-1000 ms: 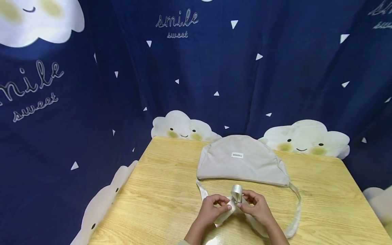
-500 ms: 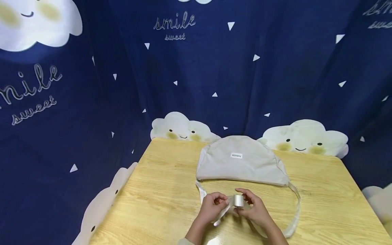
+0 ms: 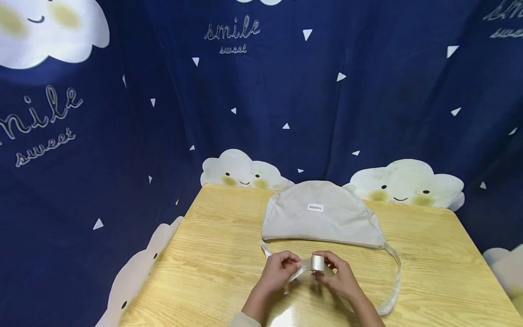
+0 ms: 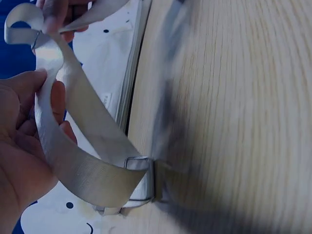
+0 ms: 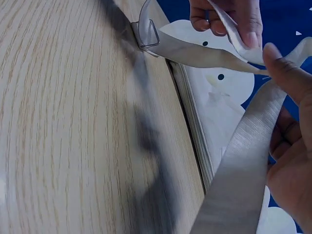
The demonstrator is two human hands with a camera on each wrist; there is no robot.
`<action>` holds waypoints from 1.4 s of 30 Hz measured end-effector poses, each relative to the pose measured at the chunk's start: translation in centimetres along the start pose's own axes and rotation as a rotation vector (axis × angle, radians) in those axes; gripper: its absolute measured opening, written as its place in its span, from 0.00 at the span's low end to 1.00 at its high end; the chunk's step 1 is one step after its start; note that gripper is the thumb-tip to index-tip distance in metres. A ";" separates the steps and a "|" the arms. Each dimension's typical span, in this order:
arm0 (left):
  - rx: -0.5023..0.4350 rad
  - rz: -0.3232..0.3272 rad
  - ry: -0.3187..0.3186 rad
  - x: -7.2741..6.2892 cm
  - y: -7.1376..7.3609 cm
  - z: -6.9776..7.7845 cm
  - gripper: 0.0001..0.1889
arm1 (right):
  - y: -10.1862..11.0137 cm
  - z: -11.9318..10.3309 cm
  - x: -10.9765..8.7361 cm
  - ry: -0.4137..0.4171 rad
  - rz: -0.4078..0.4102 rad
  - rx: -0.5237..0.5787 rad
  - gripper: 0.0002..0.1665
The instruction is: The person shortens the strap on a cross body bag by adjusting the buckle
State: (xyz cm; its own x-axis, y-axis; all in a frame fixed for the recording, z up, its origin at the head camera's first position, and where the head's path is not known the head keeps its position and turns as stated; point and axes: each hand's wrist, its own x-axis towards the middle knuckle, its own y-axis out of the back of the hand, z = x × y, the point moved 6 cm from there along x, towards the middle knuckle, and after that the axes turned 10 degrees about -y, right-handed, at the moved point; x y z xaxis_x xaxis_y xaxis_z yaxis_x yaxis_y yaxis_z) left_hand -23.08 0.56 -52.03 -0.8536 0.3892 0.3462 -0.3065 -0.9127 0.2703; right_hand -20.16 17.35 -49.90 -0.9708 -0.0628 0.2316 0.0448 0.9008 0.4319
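A pale beige bag [image 3: 323, 222] lies on the wooden table, its webbing strap [image 3: 395, 290] running toward me. My left hand [image 3: 282, 268] pinches one length of the strap between thumb and fingers. Close to its right, my right hand [image 3: 339, 274] pinches the strap where a small loop [image 3: 318, 263] stands up. In the left wrist view, a thin metal slider [image 4: 35, 40] shows at the base of that loop, partly hidden by the right thumb. Farther down the strap, a rectangular metal ring [image 4: 154, 181] has the webbing folded through it; that ring [image 5: 155, 34] also shows in the right wrist view.
The wooden table [image 3: 220, 254] extends to both sides of the bag. A dark blue curtain [image 3: 261, 91] with clouds and white triangles hangs behind it and along the left. A zipper edge [image 3: 323, 240] runs along the bag's near side.
The strap loop at my right hand has turned and now stands lower. My left hand has moved slightly up and away, with the strap stretched between both hands.
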 end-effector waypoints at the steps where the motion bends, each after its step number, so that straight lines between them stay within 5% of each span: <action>1: 0.002 -0.001 -0.005 0.1 0.2 0.0 0.03 | 0.1 -0.3 0.0 -0.017 -0.017 0.013 0.29; 9: 0.042 0.018 0.024 0.3 1.1 -2.1 0.03 | -0.4 3.3 0.5 -0.070 -0.054 0.104 0.30; 23: 0.135 -0.024 0.014 -0.7 3.6 -2.5 0.04 | -0.2 2.8 0.2 -0.036 -0.032 0.022 0.29; 32: 0.103 -0.019 0.040 -1.5 5.3 0.0 0.05 | -0.1 3.0 0.4 -0.052 -0.050 0.048 0.28; 42: 0.116 -0.034 0.022 -1.8 3.4 -2.3 0.09 | -0.5 2.8 0.4 -0.011 -0.059 0.045 0.28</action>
State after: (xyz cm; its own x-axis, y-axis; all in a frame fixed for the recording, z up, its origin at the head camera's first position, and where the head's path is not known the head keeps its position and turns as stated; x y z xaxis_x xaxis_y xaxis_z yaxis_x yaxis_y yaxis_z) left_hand -23.51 -3.53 -53.79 -0.8532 0.4155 0.3154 -0.2856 -0.8780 0.3841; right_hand -21.24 18.10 -52.48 -0.9740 -0.1116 0.1971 -0.0228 0.9143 0.4045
